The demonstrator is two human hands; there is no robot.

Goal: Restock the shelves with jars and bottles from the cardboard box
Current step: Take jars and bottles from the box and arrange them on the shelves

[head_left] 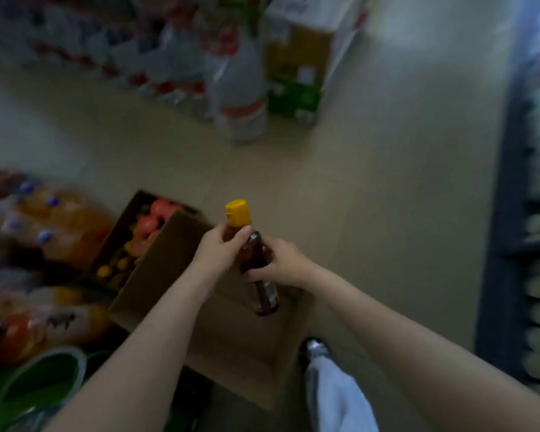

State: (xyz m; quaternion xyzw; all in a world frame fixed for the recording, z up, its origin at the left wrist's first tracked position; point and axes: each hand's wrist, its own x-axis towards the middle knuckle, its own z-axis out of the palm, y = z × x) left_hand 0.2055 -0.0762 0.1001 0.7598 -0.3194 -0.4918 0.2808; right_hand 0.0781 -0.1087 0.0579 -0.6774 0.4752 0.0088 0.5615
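I hold a dark brown bottle (256, 260) with a yellow cap upright above an open cardboard box (169, 263). My left hand (220, 249) grips its neck just under the cap. My right hand (282, 265) wraps round its middle from the right. Several jars and bottles with red and yellow lids show inside the box, near its far left corner. A dark shelf unit (508, 213) filled with blurred goods runs along the right edge of the view.
Shrink-wrapped packs of orange drink bottles (44, 222) lie left of the box. Large water bottles (240, 85) and stacked cartons (300, 57) stand at the back. A green basin (44, 378) sits at the lower left. My shoe (317, 346) is beside the box.
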